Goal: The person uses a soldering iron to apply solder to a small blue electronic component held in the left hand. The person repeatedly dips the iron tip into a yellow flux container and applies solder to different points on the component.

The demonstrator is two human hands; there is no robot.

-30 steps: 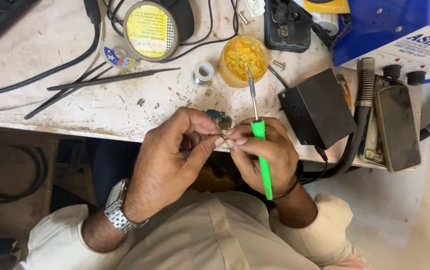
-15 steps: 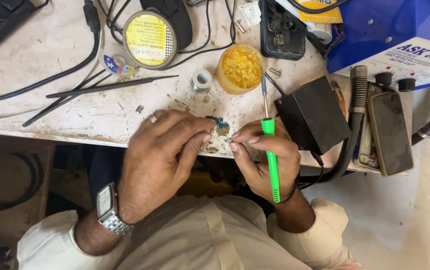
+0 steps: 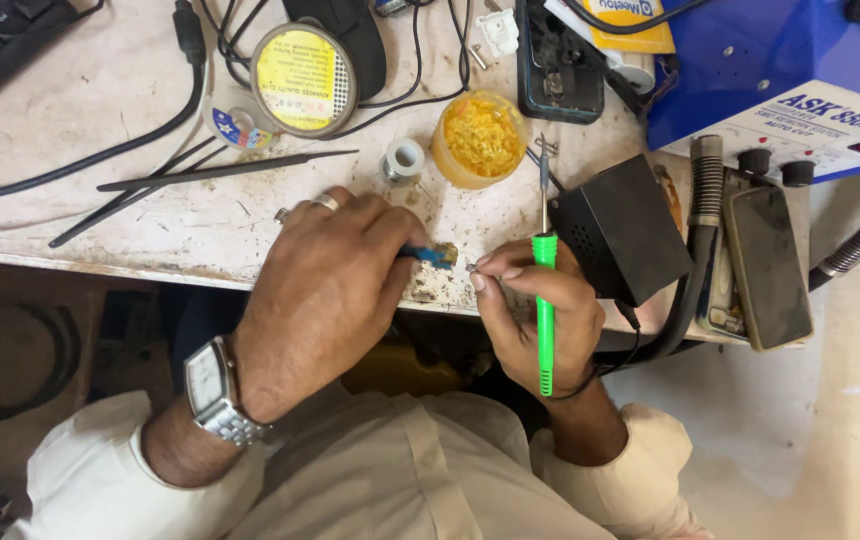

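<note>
My left hand [image 3: 325,295], with a ring and a wristwatch, rests on the front edge of the worn white bench and pinches a small blue part [image 3: 432,255] at its fingertips. My right hand [image 3: 533,315] holds a green-handled soldering iron [image 3: 545,300] upright, its metal tip pointing away toward the bench. The right fingertips also pinch something tiny next to the blue part; I cannot make out what it is.
A jar of yellow flux [image 3: 478,138], a small solder spool [image 3: 404,160], a round yellow-lidded tin [image 3: 302,78], long tweezers [image 3: 225,170], a black box [image 3: 618,230], a dark phone [image 3: 768,265], a blue rework station [image 3: 780,80] with hose and black cables crowd the bench [image 3: 100,215].
The view has shifted so that the bench sits lower and closer. Both hands have settled onto the bench edge, and the iron now stands more upright.
</note>
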